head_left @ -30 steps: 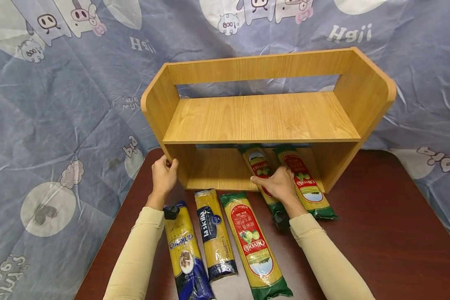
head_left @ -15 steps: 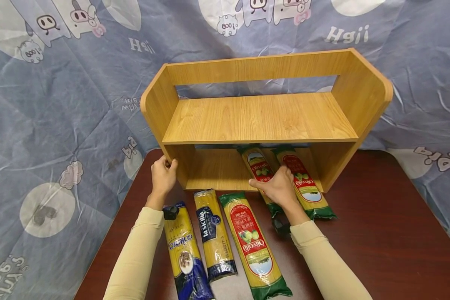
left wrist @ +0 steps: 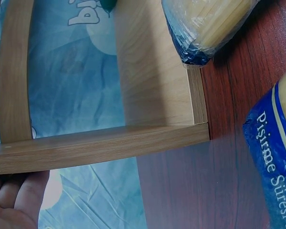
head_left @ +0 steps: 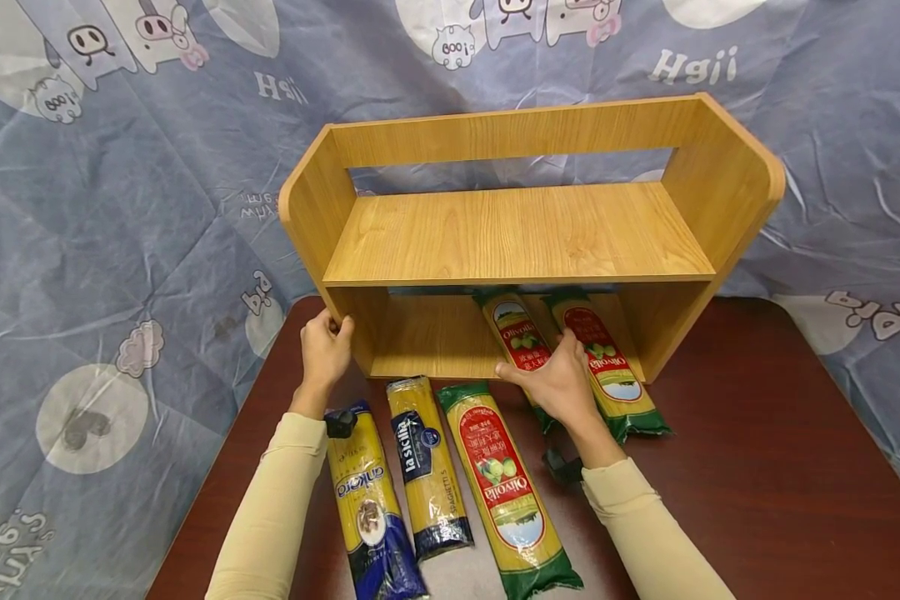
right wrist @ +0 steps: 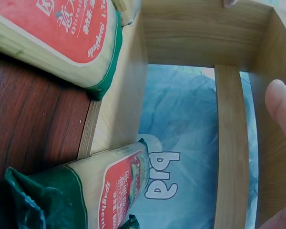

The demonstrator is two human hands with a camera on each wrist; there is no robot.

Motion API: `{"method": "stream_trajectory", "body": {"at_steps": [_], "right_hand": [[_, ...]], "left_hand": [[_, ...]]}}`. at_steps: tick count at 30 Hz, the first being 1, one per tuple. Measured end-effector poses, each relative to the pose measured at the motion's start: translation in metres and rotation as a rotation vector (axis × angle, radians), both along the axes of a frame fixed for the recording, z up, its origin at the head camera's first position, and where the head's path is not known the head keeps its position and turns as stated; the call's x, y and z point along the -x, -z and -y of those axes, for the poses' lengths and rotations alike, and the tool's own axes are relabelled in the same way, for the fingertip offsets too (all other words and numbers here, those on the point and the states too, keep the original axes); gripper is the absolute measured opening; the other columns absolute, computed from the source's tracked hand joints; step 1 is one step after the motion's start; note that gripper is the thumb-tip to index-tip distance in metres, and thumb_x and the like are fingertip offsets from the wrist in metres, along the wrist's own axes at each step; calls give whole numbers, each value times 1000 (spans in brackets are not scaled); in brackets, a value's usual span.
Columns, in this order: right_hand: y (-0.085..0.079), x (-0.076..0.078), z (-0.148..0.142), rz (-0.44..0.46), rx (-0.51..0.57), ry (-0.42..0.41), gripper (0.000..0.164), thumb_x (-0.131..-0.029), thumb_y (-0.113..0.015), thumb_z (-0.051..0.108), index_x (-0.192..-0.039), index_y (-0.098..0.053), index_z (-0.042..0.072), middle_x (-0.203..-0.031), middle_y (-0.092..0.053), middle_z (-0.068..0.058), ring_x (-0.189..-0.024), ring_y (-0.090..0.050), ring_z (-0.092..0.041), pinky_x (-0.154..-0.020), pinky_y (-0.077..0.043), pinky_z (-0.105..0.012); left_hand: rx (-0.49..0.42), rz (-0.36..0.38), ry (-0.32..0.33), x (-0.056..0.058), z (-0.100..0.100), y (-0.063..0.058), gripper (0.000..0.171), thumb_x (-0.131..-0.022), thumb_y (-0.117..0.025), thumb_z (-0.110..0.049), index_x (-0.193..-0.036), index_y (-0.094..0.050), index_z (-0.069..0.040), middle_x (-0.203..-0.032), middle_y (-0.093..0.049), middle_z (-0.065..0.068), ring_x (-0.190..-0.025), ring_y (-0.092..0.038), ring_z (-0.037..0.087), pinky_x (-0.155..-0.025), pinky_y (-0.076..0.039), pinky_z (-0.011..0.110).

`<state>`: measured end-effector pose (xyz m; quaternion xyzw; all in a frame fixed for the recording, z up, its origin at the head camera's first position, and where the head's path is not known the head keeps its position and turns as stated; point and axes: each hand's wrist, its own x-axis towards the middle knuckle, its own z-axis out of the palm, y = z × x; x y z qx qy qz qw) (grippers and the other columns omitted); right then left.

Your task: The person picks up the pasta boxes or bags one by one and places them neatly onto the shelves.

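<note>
My left hand (head_left: 326,350) grips the left side panel of a wooden shelf (head_left: 525,237); in the left wrist view its fingers (left wrist: 31,193) lie along the panel's outer face. With the thumb stretched out to the left, my right hand (head_left: 558,379) is over two Olivoilà spaghetti packets at the lower compartment. It partly hides the left packet (head_left: 512,321) in the head view. The right packet (head_left: 607,362) slants out past the shelf's front edge. In the right wrist view, the right thumb (right wrist: 281,107) stands apart from the green-ended spaghetti packet (right wrist: 107,191).
Before the shelf lie an Ankara pasta packet (head_left: 363,500), a La Sicilia spaghetti packet (head_left: 429,467) and another Olivoilà packet (head_left: 502,492). They rest on a dark red table (head_left: 765,467). A blue patterned cloth (head_left: 157,233) hangs behind and to the left.
My right hand has drawn back slightly toward the front, uncovering more of the left packet's label. My left hand stays on the side panel; the packets keep their places.
</note>
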<state>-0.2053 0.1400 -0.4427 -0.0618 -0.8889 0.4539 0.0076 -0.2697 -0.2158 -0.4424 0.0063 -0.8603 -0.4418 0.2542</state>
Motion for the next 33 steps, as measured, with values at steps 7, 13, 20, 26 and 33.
{"method": "stream_trajectory", "body": {"at_steps": [7, 13, 20, 26, 33], "right_hand": [[-4, -10, 0, -18, 45, 24, 140, -71, -84, 64, -160, 1, -1, -159, -22, -30, -143, -25, -50, -108, -31, -66], [-6, -20, -1, -20, 45, 36, 138, -71, -84, 64, -161, -2, 0, -157, -27, -28, -142, -28, -48, -108, -32, -66], [-5, -32, 1, -1, 86, 30, 135, -73, -86, 60, -160, -2, -3, -158, -26, -28, -142, -29, -48, -110, -31, -63], [-3, -41, 4, 12, 83, 15, 138, -72, -83, 66, -159, -2, -3, -159, -21, -27, -145, -24, -48, -111, -29, -64], [-6, -55, 11, 36, 36, 6, 141, -70, -82, 69, -159, -1, -5, -162, -14, -30, -146, -19, -50, -109, -27, -69]], "left_hand": [[3, 1, 6, 0, 0, 0, 18, -99, -61, -13, -94, -71, 1, -70, -68, 13, -66, -62, 23, -47, -36, 27], [-2, 0, 5, 0, -1, 0, 17, -99, -62, -13, -92, -71, 0, -70, -68, 14, -65, -61, 23, -47, -35, 27], [-4, -6, 0, 0, -1, 0, 16, -99, -62, -12, -92, -71, 0, -72, -69, 14, -67, -63, 22, -48, -37, 27], [-1, 0, -1, 1, 0, 1, 17, -100, -62, -13, -91, -70, -1, -71, -68, 14, -67, -63, 23, -48, -37, 28], [-1, 5, 3, 1, 1, 1, 17, -99, -62, -13, -91, -70, 0, -71, -69, 15, -66, -62, 23, -47, -36, 27]]}}
